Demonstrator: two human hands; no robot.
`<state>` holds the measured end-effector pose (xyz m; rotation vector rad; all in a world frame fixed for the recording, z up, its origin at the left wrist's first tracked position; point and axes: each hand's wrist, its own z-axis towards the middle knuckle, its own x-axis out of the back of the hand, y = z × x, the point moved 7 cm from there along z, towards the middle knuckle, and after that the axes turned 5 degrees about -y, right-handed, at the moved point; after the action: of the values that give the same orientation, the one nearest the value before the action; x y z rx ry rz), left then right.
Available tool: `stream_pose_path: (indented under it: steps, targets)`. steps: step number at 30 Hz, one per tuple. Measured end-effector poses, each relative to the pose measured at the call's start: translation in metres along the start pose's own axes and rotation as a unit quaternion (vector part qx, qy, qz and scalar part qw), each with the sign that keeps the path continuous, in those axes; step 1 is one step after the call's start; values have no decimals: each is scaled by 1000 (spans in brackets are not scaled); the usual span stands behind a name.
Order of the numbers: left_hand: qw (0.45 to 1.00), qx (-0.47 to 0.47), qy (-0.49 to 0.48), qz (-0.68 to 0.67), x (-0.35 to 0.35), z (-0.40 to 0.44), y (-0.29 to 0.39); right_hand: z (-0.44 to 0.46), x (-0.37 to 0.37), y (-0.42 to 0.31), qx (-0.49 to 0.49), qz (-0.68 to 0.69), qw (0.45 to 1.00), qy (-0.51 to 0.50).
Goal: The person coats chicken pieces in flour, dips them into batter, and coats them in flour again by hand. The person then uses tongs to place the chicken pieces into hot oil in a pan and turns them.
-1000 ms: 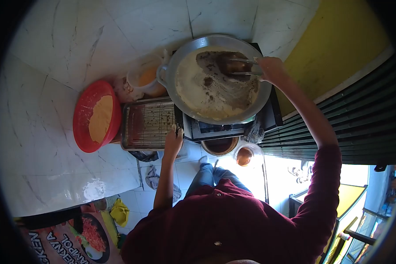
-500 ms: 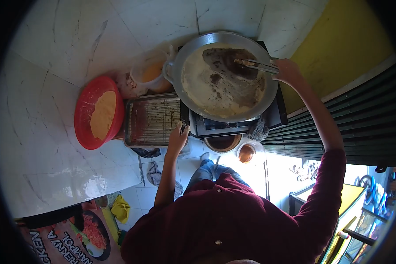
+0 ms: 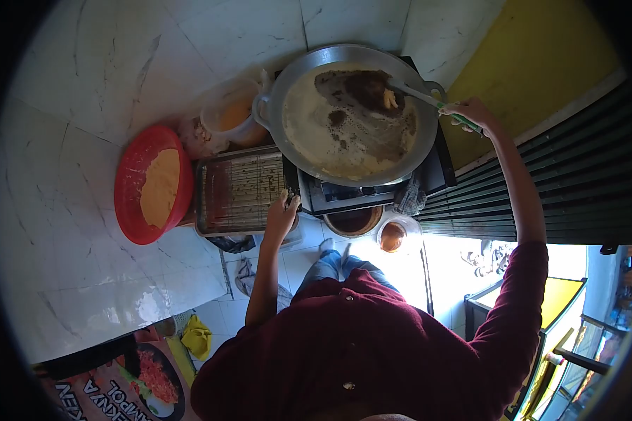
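Observation:
My right hand (image 3: 472, 116) is closed round the green grip of metal tongs (image 3: 420, 94), which reach over the right rim of a wide wok (image 3: 281, 133). Near their tips, a pale battered piece (image 3: 390, 99) lies in a dark patch of the foam-covered oil (image 3: 316, 133). My left hand (image 3: 281, 214) is by the front right corner of a tray with a wire rack (image 3: 242, 186), beside the stove (image 3: 323, 200). Its fingers are apart and slightly curled, with bits of batter on them. Whether they touch the tray is unclear.
A red basin (image 3: 123, 189) of pale flour stands left of the tray. Behind the tray is a clear tub (image 3: 221, 105) with yellowish contents. Below the stove are a brown-filled pot (image 3: 354, 221) and a bucket (image 3: 400, 235). A checked cloth (image 3: 409, 196) hangs at the stove's front.
The tongs have turned, and their tips now lie farther up, apart from the battered piece that was at them before. My left hand stays near the tray's corner.

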<state>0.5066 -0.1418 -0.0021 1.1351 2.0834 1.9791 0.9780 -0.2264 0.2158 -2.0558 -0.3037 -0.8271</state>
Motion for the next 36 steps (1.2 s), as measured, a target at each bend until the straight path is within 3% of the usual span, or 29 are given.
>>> stream_pose_path:
  steps: [9, 15, 20, 22, 24, 26, 29, 32, 36]
  targets:
    - [1000, -12, 1, -7, 5, -7, 19, -7, -7, 18, -66, 114, 988, -77]
    - [999, -17, 1, -38, 2, -3, 6, -19, -1, 25, -73, -1, 997, -25]
    - [999, -29, 13, -39, 3, -1, 3, -37, 4, 11, -5, -93, 996, -12]
    - [999, 26, -45, -12, 1, -3, 8, -41, 6, 1, 3, -138, 990, 1]
    - [999, 30, -39, -19, 1, -3, 10, -45, 4, -10, 12, -184, 983, 15]
    - [999, 36, -32, -24, 1, -3, 8, -55, 14, -30, 77, -237, 956, 157]
    - [999, 26, -33, -6, 2, -2, 7, -35, 13, -36, 161, -238, 937, 197]
    - [999, 25, -45, -14, 1, -4, 13, -13, 0, -48, 82, -262, 956, 107]
    - [999, -24, 13, -17, 4, -5, 15, 6, -18, -60, 29, -246, 967, 57]
